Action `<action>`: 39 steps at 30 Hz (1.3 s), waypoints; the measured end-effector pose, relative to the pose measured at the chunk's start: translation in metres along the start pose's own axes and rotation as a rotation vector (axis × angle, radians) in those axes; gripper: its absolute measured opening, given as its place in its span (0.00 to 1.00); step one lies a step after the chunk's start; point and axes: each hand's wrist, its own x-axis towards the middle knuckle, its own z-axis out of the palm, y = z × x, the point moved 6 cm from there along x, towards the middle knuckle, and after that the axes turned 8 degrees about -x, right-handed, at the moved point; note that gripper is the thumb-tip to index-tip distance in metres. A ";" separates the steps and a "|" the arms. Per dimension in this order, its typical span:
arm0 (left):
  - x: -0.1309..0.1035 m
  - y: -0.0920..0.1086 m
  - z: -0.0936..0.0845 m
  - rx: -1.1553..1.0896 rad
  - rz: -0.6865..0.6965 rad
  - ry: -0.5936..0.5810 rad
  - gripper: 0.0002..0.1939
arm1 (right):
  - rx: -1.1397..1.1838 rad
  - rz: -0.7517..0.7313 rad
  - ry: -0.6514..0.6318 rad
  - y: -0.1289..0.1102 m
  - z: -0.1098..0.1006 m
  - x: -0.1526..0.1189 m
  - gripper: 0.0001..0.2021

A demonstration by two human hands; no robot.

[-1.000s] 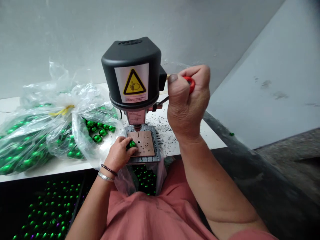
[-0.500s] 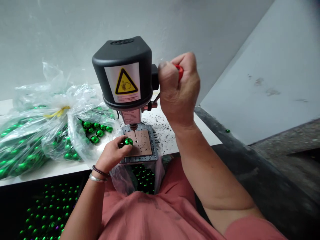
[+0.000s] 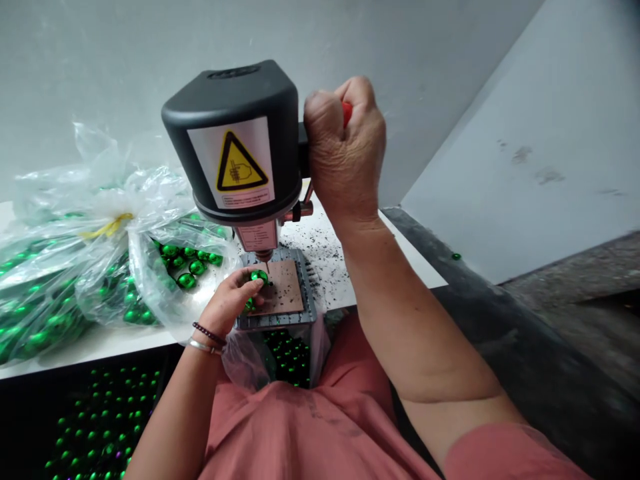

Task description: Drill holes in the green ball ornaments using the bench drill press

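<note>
My left hand [image 3: 234, 297] pinches a shiny green ball [image 3: 259, 276] over the brown board [image 3: 283, 287] on the drill press base, close beside the thin drill bit [image 3: 267, 267]. Another green ball [image 3: 249, 305] shows under my palm, near the board's left edge. Up at the right of the black machine head [image 3: 233, 143], my right hand [image 3: 347, 143] is closed around a red handle [image 3: 347, 114]. A yellow warning label [image 3: 241, 163] is on the head's front. Dark shavings lie over the board.
A clear plastic bag [image 3: 113, 253] of green balls, tied with a yellow strip, covers the table's left side. Dark shavings dot the white table [image 3: 410, 263]. Below are a dark tray of green balls [image 3: 95, 427] and an open bag [image 3: 287, 357] holding several more.
My left hand has brought its ball slightly right and up, next to the bit, and a second ball now shows below it. The view has shifted; my right hand still grips the handle.
</note>
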 end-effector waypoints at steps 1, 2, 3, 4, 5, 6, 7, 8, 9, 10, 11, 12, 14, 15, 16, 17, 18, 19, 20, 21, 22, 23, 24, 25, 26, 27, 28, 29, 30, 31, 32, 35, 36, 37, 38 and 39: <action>0.001 0.002 0.001 0.062 0.017 0.009 0.20 | 0.012 -0.003 -0.004 0.000 0.000 0.000 0.15; 0.002 0.003 0.003 0.118 0.029 0.017 0.20 | 0.021 -0.004 -0.007 0.000 0.000 0.000 0.14; 0.003 0.004 0.005 0.166 0.032 0.024 0.20 | 0.027 -0.003 -0.009 0.000 -0.001 0.000 0.14; 0.004 0.005 0.007 0.203 0.031 0.027 0.20 | 0.029 -0.003 -0.012 0.000 -0.001 0.000 0.14; 0.005 0.006 0.008 0.229 0.028 0.030 0.20 | 0.029 -0.002 -0.017 0.000 -0.001 -0.001 0.14; 0.006 0.006 0.010 0.251 0.026 0.033 0.20 | 0.030 -0.002 -0.021 0.000 -0.001 -0.001 0.14; 0.006 0.007 0.011 0.273 0.027 0.034 0.20 | 0.033 -0.003 -0.025 -0.001 -0.001 -0.001 0.15; 0.007 0.007 0.012 0.300 0.033 0.031 0.20 | 0.036 -0.005 -0.027 -0.001 -0.001 -0.001 0.15; 0.007 0.007 0.013 0.341 0.043 0.035 0.19 | 0.037 -0.003 -0.030 0.000 -0.001 -0.001 0.15; 0.007 0.007 0.013 0.397 0.056 0.045 0.19 | 0.037 -0.001 -0.028 0.000 -0.001 -0.001 0.15; 0.007 0.007 0.012 0.466 0.073 0.061 0.19 | 0.036 -0.003 -0.026 0.000 -0.001 -0.001 0.16; 0.007 0.007 0.011 0.541 0.096 0.082 0.20 | 0.031 -0.006 -0.025 0.000 -0.001 -0.001 0.16; 0.007 0.009 0.010 0.681 0.151 0.122 0.20 | 0.016 -0.015 -0.030 0.000 -0.001 -0.001 0.16; 0.006 0.011 0.011 0.739 0.181 0.133 0.20 | 0.010 -0.020 -0.032 0.000 -0.001 -0.001 0.16; 0.006 0.012 0.011 0.788 0.205 0.136 0.20 | 0.006 -0.024 -0.033 0.000 -0.001 -0.001 0.16; 0.006 0.014 0.012 0.830 0.224 0.137 0.20 | 0.009 -0.025 -0.032 0.000 -0.002 -0.001 0.16; 0.006 0.016 0.014 0.866 0.239 0.133 0.20 | 0.018 -0.025 -0.027 0.000 -0.002 -0.001 0.16; 0.007 0.017 0.015 0.895 0.251 0.125 0.20 | 0.030 -0.024 -0.022 0.000 -0.003 -0.001 0.16; 0.008 0.018 0.016 0.915 0.261 0.114 0.20 | 0.040 -0.022 -0.020 0.000 -0.003 -0.001 0.15; 0.009 0.018 0.018 0.926 0.268 0.101 0.20 | 0.047 -0.019 -0.021 0.000 -0.002 -0.001 0.15; 0.010 0.018 0.019 0.929 0.273 0.088 0.20 | 0.048 -0.015 -0.023 0.000 -0.002 0.000 0.14; 0.011 0.018 0.020 0.927 0.273 0.079 0.20 | 0.042 -0.016 -0.026 0.000 -0.002 0.000 0.14; 0.012 0.017 0.020 0.920 0.267 0.074 0.21 | 0.034 -0.019 -0.030 -0.001 -0.002 0.000 0.15; 0.012 0.017 0.019 0.913 0.260 0.074 0.21 | 0.026 -0.031 -0.031 -0.002 -0.003 -0.001 0.15; 0.012 0.016 0.019 0.909 0.256 0.075 0.22 | 0.017 -0.049 -0.025 -0.004 -0.005 -0.003 0.14; 0.012 0.016 0.019 0.909 0.257 0.078 0.22 | 0.009 -0.074 -0.010 -0.006 -0.008 -0.006 0.14; 0.012 0.016 0.019 0.914 0.261 0.081 0.21 | 0.003 -0.112 0.010 -0.008 -0.013 -0.011 0.14; 0.011 0.016 0.019 0.921 0.267 0.082 0.21 | -0.008 -0.163 0.036 -0.011 -0.018 -0.017 0.13; 0.011 0.016 0.019 0.931 0.271 0.081 0.20 | -0.026 -0.218 0.063 -0.014 -0.024 -0.025 0.12; 0.010 0.016 0.020 0.940 0.273 0.080 0.19 | -0.051 -0.286 0.083 -0.017 -0.030 -0.034 0.10; 0.010 0.015 0.020 0.949 0.274 0.079 0.18 | -0.091 -0.337 0.103 -0.019 -0.036 -0.043 0.09; 0.009 0.016 0.020 0.961 0.282 0.079 0.18 | -0.193 -0.430 0.114 -0.018 -0.049 -0.070 0.06; 0.008 0.016 0.021 0.961 0.288 0.080 0.18 | -0.220 -0.451 0.113 -0.016 -0.051 -0.076 0.05; 0.008 0.016 0.021 0.958 0.296 0.079 0.19 | -0.243 -0.467 0.112 -0.015 -0.053 -0.082 0.05; 0.008 0.016 0.021 0.955 0.302 0.077 0.19 | -0.263 -0.480 0.110 -0.014 -0.054 -0.087 0.06; 0.007 0.017 0.021 0.950 0.307 0.075 0.19 | -0.278 -0.488 0.106 -0.012 -0.054 -0.091 0.06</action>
